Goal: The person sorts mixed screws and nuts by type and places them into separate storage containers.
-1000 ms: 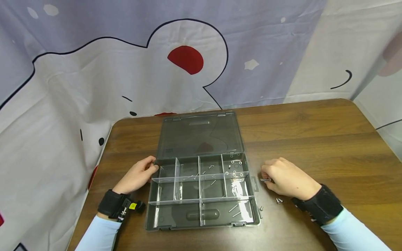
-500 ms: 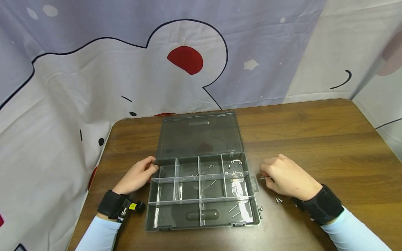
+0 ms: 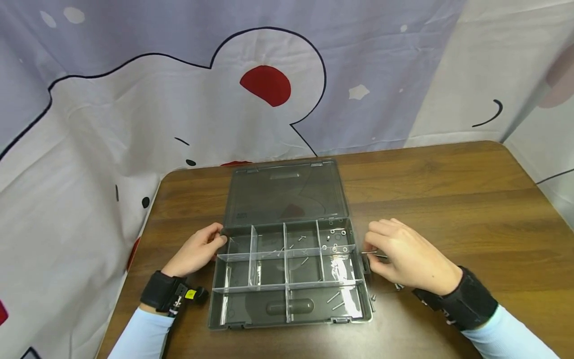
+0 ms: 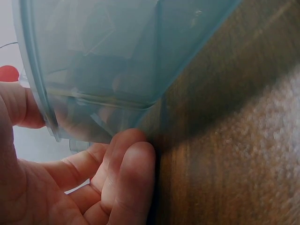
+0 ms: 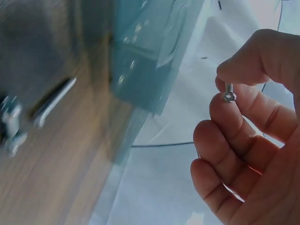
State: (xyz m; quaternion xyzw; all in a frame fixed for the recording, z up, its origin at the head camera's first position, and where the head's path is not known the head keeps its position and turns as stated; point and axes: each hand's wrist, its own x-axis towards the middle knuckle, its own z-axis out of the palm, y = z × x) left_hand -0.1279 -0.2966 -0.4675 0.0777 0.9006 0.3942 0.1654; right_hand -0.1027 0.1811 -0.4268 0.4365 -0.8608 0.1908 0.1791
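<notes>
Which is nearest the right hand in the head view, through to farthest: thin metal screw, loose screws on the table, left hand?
1. Thin metal screw: pinched in the right hand, beside the grey plastic organiser box.
2. Loose silver screws on the wooden table: just under the wrist.
3. Left hand: across the box, at its left edge.

Brown wooden table (image 3: pixel 448 199) — cartoon-print cloth backdrop (image 3: pixel 134 99) behind.
</notes>
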